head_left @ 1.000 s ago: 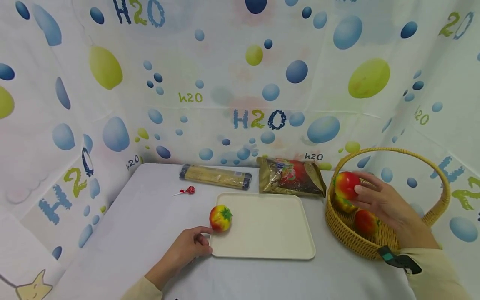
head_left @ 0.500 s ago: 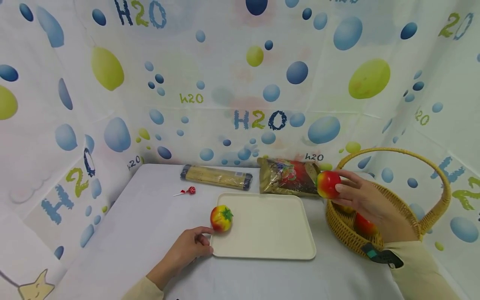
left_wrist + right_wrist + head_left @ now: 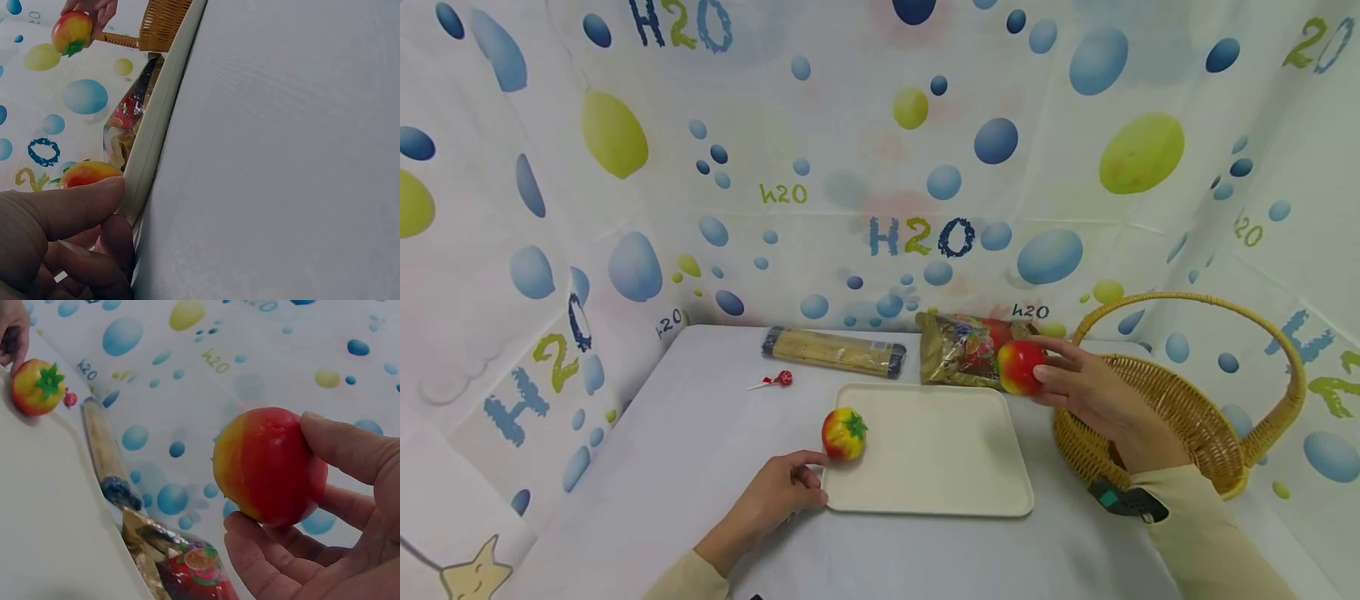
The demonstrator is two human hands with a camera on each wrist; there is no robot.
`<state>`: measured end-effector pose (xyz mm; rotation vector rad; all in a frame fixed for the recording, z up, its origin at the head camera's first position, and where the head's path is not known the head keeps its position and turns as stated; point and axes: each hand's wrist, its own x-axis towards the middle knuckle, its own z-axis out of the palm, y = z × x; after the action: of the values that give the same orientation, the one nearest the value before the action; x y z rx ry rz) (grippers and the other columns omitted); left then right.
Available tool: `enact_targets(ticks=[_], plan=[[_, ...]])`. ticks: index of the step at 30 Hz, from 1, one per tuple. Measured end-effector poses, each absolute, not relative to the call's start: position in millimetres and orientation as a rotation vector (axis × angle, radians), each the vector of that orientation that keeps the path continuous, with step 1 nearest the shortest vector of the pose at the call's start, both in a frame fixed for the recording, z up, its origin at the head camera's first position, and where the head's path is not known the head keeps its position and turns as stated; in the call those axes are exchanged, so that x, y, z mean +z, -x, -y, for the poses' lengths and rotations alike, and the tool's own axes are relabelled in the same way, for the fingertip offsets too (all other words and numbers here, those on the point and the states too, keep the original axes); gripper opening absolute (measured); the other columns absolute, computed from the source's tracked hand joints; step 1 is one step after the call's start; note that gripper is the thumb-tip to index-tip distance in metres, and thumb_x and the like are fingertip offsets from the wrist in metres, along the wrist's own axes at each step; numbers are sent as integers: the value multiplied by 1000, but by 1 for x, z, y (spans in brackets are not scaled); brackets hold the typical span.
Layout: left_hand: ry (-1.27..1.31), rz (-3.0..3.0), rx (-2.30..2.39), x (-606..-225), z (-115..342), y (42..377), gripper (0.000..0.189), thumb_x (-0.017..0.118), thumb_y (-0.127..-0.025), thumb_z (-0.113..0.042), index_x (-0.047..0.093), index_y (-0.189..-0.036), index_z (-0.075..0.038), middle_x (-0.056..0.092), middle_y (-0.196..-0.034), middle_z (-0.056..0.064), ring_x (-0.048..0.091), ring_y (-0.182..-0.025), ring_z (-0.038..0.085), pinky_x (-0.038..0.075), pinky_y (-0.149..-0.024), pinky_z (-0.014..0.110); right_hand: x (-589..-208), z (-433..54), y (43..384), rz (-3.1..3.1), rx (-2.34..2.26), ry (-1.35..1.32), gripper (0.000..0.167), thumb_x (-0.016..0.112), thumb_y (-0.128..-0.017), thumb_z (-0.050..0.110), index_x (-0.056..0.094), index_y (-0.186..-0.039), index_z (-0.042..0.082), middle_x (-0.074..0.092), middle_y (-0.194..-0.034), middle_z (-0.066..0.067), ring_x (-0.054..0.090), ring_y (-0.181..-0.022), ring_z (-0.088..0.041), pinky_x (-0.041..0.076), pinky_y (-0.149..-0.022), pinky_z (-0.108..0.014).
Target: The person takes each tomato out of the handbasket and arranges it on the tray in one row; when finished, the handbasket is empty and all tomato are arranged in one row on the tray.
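Note:
My right hand holds a red-and-yellow toy fruit in the air above the far right corner of the cream tray. In the right wrist view the fingers curl round this fruit. My left hand grips the tray's near left corner, thumb on the rim. A second toy fruit with a green leaf top sits on the tray's left edge, just beyond that hand.
A wicker basket with a tall handle stands right of the tray, behind my right wrist. Along the back lie a long pasta packet and a gold foil bag. A red lollipop lies left of the tray. Printed cloth walls enclose the table.
My right hand has lifted the red-and-yellow fruit out of the basket and carried it left toward the tray. The left hand and the fruit on the tray have stayed put.

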<state>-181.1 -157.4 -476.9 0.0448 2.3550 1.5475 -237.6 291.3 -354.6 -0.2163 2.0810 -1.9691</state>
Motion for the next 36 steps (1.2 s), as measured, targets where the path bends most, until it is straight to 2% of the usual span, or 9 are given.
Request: enact_targets(ticks=[9, 18, 32, 36], plan=[[-47, -2363, 1546, -476, 157, 181, 51, 83, -79, -2, 66, -127, -4, 60, -86, 5, 54, -71, 18, 43, -54, 26, -358, -263, 245, -2078, -1946, 213, 55, 64, -101, 16, 41, -151, 17, 40, -147, -17, 63, -115, -28, 56, -93, -38], [-53, -2356, 1548, -479, 158, 182, 52, 83, -78, -2, 66, -127, -4, 60, -86, 5, 53, -72, 19, 43, -55, 26, -373, -243, 252, -2027, -1904, 298, 60, 61, -102, 15, 35, -155, 10, 41, -146, -19, 63, -115, -30, 56, -92, -38], [-98, -2358, 1577, -482, 159, 183, 53, 83, -76, 0, 66, -126, -1, 60, -85, 5, 54, -73, 18, 44, -59, 26, -389, -216, 258, -2029, -1865, 321, 59, 65, -100, 18, 40, -153, 9, 48, -143, -24, 68, -109, -32, 57, -91, -41], [-90, -2362, 1569, -482, 159, 184, 52, 83, -76, -1, 66, -125, -2, 61, -85, 5, 54, -73, 18, 44, -59, 26, -392, -209, 259, -2024, -1849, 322, 60, 65, -99, 16, 40, -154, 9, 47, -144, -23, 65, -113, -31, 56, -92, -44]])
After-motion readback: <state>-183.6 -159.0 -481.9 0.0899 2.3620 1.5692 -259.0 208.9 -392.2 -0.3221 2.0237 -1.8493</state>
